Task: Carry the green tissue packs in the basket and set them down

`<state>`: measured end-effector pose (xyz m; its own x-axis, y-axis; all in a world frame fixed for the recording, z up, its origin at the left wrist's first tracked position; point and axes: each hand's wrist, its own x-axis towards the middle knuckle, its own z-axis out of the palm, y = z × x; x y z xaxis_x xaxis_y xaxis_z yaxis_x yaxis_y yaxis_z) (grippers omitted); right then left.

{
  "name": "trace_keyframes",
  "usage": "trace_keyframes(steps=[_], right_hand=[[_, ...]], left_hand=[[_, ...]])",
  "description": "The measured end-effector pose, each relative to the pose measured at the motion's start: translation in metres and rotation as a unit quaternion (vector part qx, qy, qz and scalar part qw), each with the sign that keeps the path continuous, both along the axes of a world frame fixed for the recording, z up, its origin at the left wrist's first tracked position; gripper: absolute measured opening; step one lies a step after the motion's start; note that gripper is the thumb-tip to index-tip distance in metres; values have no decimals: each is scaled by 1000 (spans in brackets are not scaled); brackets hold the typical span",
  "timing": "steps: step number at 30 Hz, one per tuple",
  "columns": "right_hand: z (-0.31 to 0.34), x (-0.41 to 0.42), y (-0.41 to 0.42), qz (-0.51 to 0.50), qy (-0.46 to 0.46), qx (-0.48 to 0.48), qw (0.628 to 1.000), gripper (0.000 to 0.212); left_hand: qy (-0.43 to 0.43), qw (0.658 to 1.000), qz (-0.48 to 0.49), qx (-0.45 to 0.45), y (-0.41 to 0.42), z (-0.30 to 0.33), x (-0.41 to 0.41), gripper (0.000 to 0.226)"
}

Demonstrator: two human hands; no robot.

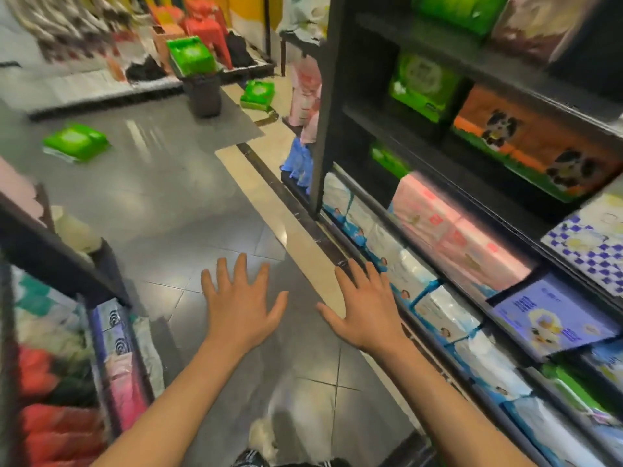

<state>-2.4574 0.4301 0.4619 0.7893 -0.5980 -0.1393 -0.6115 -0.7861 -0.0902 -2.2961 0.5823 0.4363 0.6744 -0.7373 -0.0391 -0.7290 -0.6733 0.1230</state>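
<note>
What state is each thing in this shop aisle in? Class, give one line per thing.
Left hand: open, fingers spread, holding nothing.
Right hand: open, fingers spread, holding nothing.
Green plastic-wrapped pack on the grey floor: lying flat, apart from the shelves.
Second green pack by the dark bin: lying on the floor.
Dark woven bin: upright, a green pack on top.
Pink tissue pack: shelved.
</note>
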Motion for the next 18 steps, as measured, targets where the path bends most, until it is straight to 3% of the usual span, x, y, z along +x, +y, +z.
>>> trace_keyframes(steps=[9, 18], right_hand=[[-2, 174, -41, 34, 7, 11, 999, 87], [-35, 347, -145, 95, 8, 24, 995, 87]], left_hand=[[23, 996, 70, 54, -19, 9, 163, 99], [4, 995, 84, 62, -108, -14, 317, 73]])
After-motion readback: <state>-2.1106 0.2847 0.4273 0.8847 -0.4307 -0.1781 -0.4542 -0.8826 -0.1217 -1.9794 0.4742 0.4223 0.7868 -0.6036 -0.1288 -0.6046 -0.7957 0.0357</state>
